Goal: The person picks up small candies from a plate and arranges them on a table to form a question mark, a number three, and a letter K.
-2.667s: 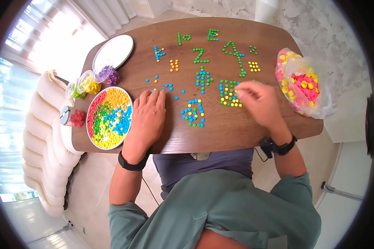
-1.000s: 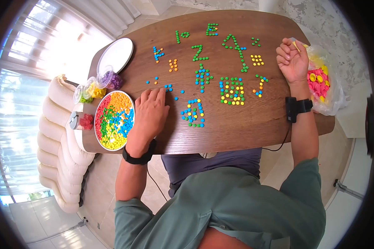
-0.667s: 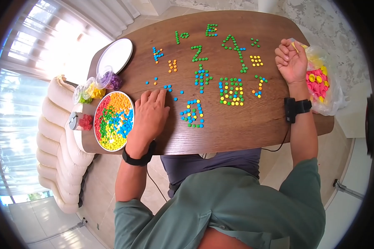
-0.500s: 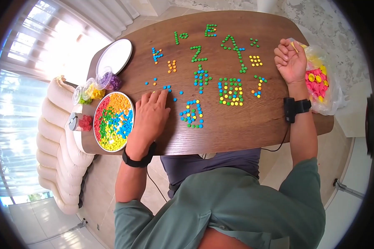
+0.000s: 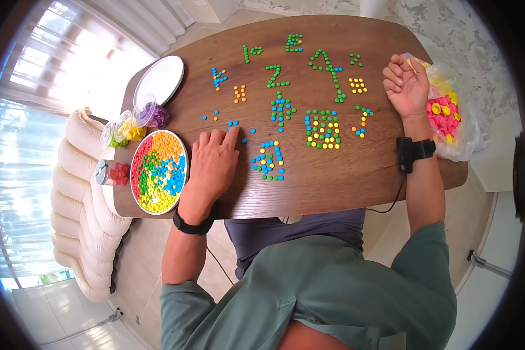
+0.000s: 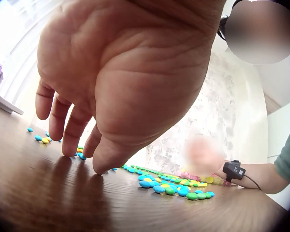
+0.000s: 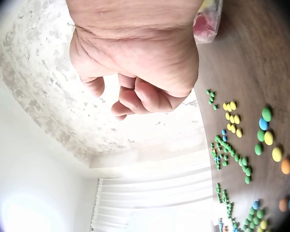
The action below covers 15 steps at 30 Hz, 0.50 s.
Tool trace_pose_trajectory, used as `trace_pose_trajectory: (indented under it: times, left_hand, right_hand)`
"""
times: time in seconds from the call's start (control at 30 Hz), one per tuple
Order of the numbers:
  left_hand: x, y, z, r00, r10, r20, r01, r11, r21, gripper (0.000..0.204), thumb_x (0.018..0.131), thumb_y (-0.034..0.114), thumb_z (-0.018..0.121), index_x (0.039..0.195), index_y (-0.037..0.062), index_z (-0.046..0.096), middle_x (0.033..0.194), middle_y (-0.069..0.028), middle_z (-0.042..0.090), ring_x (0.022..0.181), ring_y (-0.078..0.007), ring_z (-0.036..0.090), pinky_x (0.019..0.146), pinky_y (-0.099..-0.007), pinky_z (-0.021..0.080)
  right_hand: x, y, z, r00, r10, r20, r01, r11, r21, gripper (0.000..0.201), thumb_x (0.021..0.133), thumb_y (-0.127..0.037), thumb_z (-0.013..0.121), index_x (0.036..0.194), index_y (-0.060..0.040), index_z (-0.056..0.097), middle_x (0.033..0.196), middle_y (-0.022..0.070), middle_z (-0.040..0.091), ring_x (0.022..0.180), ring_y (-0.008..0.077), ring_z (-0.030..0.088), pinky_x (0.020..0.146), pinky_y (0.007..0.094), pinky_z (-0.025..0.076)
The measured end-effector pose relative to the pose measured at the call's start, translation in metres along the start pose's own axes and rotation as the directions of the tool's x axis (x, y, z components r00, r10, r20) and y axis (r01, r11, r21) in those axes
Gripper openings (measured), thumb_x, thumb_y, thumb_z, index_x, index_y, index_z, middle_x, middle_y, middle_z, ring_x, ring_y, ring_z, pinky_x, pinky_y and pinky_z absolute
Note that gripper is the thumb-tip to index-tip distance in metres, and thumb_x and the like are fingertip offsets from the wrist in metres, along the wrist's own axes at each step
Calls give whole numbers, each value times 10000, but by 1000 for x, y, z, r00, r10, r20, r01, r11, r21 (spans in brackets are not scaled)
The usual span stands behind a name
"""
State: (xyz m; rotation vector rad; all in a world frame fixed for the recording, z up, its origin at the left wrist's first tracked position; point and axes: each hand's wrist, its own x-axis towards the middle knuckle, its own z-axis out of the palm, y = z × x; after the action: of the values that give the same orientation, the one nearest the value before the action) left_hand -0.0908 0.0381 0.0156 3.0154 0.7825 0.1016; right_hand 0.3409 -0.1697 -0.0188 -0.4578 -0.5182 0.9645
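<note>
My left hand (image 5: 211, 166) rests fingertips-down on the table, back of the hand up, between the round plate of candies (image 5: 185, 175) and the house-like outline of blue, green and yellow candies (image 5: 268, 160). Its index fingertip is right at a short row of blue candies (image 5: 233, 123). In the left wrist view the fingers (image 6: 75, 128) slant down to the wood and the thumb tip touches it. My right hand (image 5: 406, 90) lies palm up at the right edge, its fingers loosely curled, beside the bag of pink and yellow pieces (image 5: 446, 119).
Candy patterns cover the table: a Z (image 5: 277, 76), an arrow (image 5: 282, 109), a 4 shape (image 5: 333, 69), a filled square (image 5: 322, 129) and a music note (image 5: 363, 121). A white plate (image 5: 158, 80), small tubs (image 5: 151, 114) and a jar (image 5: 112, 172) stand left.
My right hand has left the spot beside the filled square for the bag, uncovering the music note. My left index finger has straightened toward the blue row; the left hand otherwise stays nearly in place.
</note>
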Motion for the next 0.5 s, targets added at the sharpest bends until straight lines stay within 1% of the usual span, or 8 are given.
trace_pose_trajectory:
  times: [0.13, 0.2, 0.4, 0.5]
  left_hand:
    - [-5, 4, -4, 1000, -5, 25, 5, 1000, 9, 560, 918, 138, 688, 1454, 104, 534, 1217, -121, 626, 1184, -337, 554, 1006, -479, 454]
    - [-10, 7, -6, 998, 3, 57, -3, 1000, -4, 559, 918, 128, 682, 1455, 105, 529, 1267, -123, 620, 1223, -345, 547, 1023, -485, 449]
    - [-19, 7, -6, 999, 17, 26, -16, 999, -46, 559, 922, 114, 669, 1461, 106, 521, 1323, -125, 608, 1267, -350, 536, 1034, -486, 448]
    - [-20, 11, -7, 999, 28, 33, -27, 999, -39, 550, 927, 113, 660, 1457, 92, 518, 1315, -134, 612, 1250, -355, 545, 1030, -485, 450]
  right_hand:
    - [0, 1, 1, 1000, -1, -13, 0, 1000, -3, 421, 1035, -349, 578, 1139, 51, 661, 815, 3, 456, 691, 90, 400, 561, 213, 335]
    - [-1, 1, 1, 1000, -5, -21, 5, 1000, -11, 418, 1031, -348, 581, 1134, 49, 662, 813, 1, 449, 692, 92, 397, 561, 214, 332]
    - [0, 3, 2, 1000, 4, -26, -4, 1000, -9, 412, 1026, -347, 584, 1122, 46, 662, 806, -1, 441, 690, 93, 390, 557, 215, 329]
    - [0, 3, 2, 1000, 4, -31, -4, 1000, -17, 413, 1025, -349, 583, 1120, 45, 660, 800, -4, 432, 687, 92, 387, 554, 215, 327]
